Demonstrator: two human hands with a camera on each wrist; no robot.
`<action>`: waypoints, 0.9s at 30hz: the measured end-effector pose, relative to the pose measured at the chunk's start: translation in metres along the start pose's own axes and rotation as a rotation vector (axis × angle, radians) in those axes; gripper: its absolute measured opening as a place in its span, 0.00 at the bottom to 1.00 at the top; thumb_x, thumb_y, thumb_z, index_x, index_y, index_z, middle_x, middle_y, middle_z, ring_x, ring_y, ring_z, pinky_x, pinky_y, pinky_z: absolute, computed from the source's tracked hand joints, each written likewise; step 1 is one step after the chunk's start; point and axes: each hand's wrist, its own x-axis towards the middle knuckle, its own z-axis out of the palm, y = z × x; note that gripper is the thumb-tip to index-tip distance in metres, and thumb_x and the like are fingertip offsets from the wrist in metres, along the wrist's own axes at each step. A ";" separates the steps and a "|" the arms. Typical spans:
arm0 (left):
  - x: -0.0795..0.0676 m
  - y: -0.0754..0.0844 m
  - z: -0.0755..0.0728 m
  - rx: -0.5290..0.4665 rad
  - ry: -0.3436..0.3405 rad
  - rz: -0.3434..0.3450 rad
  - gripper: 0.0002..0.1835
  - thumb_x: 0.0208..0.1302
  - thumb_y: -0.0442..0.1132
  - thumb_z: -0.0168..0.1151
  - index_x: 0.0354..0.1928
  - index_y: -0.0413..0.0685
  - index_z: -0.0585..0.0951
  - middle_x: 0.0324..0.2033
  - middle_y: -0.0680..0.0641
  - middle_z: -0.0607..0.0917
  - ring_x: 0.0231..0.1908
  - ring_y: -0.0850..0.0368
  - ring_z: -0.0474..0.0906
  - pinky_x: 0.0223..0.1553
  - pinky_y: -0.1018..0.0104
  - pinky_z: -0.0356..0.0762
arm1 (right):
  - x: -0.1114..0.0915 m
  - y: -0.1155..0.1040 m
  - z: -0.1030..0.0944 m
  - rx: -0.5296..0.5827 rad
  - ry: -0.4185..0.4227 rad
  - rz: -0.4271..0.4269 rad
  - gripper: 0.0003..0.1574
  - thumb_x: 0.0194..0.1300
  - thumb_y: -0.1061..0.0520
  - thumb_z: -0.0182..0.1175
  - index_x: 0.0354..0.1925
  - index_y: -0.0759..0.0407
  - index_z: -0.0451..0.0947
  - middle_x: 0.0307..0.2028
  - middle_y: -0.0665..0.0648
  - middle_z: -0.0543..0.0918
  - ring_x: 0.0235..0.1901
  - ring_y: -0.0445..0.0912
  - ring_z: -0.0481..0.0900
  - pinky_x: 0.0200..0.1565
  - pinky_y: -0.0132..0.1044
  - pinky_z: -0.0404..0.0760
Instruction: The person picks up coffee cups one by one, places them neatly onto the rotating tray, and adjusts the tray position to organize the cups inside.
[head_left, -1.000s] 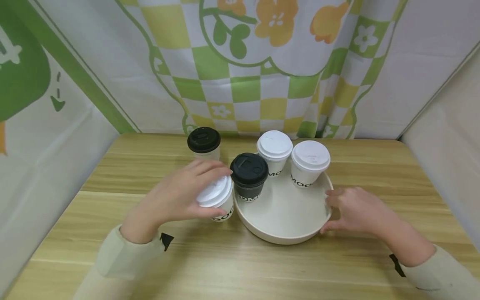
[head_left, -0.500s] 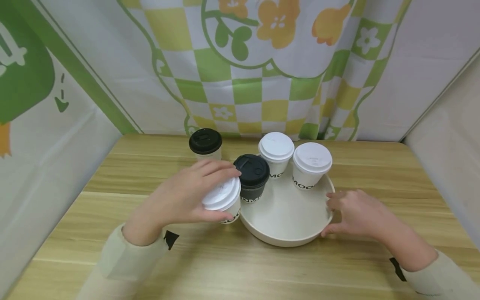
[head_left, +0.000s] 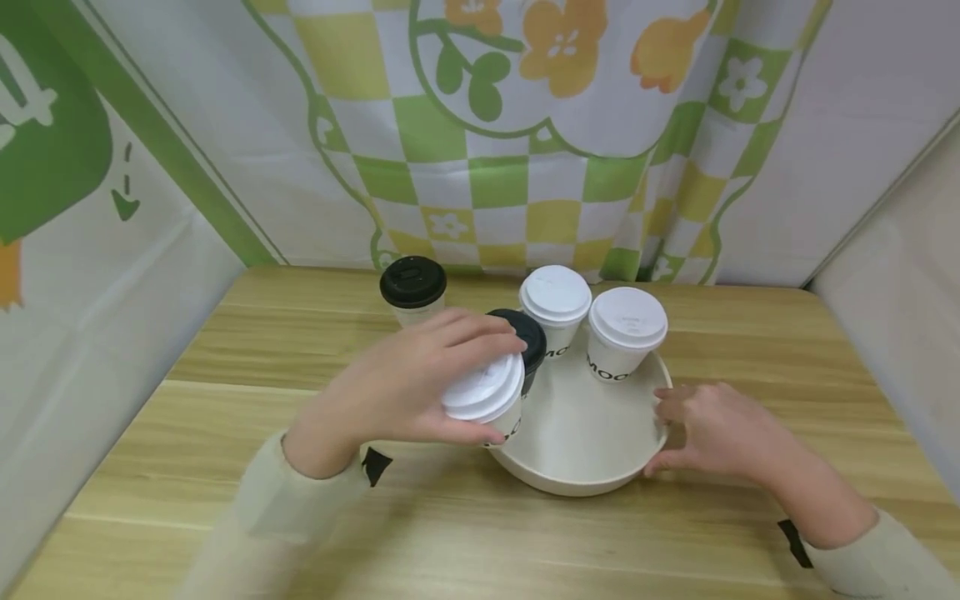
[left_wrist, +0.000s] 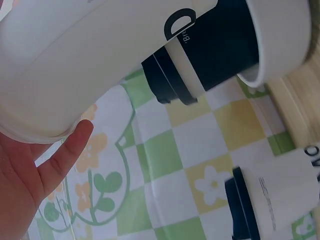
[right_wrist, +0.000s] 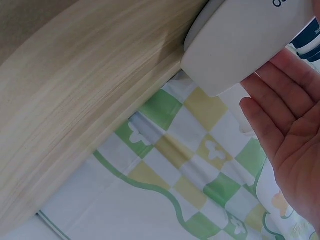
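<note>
My left hand grips a white paper coffee cup with a white lid, fingers over its far side and thumb on its near side. The cup overlaps the left rim of a round cream tray in the head view; its base is hidden. Right behind it stands a dark-sleeved cup with a black lid, partly covered by my left hand. Two white-lidded cups, one at the back and one to its right, stand in the tray. My right hand holds the tray's right edge.
A white cup with a black lid stands on the wooden table behind my left hand, outside the tray. A checkered curtain hangs along the table's back edge, with pale fabric walls at both sides.
My left hand has moved right with the white-lidded cup, from beside the tray to its left rim, now covering part of the dark-sleeved cup. The right hand stays at the tray's edge.
</note>
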 end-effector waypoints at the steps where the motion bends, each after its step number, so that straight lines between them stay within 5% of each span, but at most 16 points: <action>1: 0.002 0.001 0.001 -0.010 0.003 0.007 0.41 0.51 0.68 0.70 0.64 0.54 0.76 0.60 0.52 0.78 0.60 0.55 0.74 0.58 0.61 0.76 | 0.000 0.000 0.000 0.000 0.002 0.002 0.38 0.38 0.24 0.72 0.28 0.56 0.84 0.41 0.65 0.88 0.36 0.57 0.88 0.36 0.49 0.86; 17: 0.028 0.016 0.022 -0.041 0.013 0.149 0.40 0.51 0.67 0.70 0.62 0.51 0.77 0.57 0.52 0.80 0.57 0.56 0.74 0.53 0.67 0.78 | 0.000 -0.001 0.000 0.025 -0.017 0.035 0.39 0.38 0.23 0.71 0.29 0.56 0.85 0.42 0.66 0.88 0.38 0.57 0.88 0.37 0.48 0.86; 27: 0.035 0.019 0.035 -0.004 -0.086 0.135 0.41 0.52 0.69 0.68 0.64 0.55 0.76 0.59 0.53 0.79 0.57 0.56 0.73 0.48 0.66 0.80 | 0.000 -0.002 0.000 0.031 -0.032 0.043 0.39 0.39 0.25 0.72 0.30 0.58 0.85 0.42 0.66 0.88 0.40 0.58 0.88 0.39 0.49 0.86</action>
